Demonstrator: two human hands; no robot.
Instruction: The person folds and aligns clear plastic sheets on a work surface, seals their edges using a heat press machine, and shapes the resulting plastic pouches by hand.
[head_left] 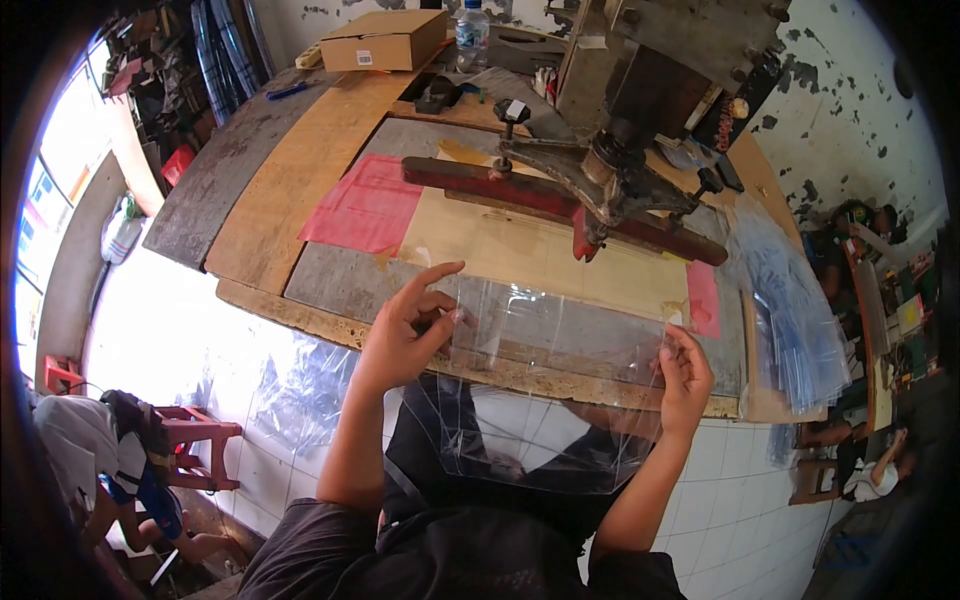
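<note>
A clear plastic sheet point(560, 340) with fold lines hangs between my hands, over the front edge of the worktable. My left hand point(410, 325) pinches its left edge between thumb and fingers, with the index finger stretched out. At the opposite edge, my right hand point(685, 375) grips the sheet with bent fingers. Just beyond lies a cream-coloured board point(480, 240) on the grey plate of a press. Above that board is the red press bar point(480, 185), fixed to a metal bracket. Pink sheets point(365, 205) lie at the board's ends.
Stacked clear plastic sheets point(790, 310) lie at the table's right. A cardboard box point(385, 40) and a water bottle point(472, 38) stand at the back. Loose plastic point(300, 395) lies on the floor beside a red stool point(195, 445). Other people sit at both sides.
</note>
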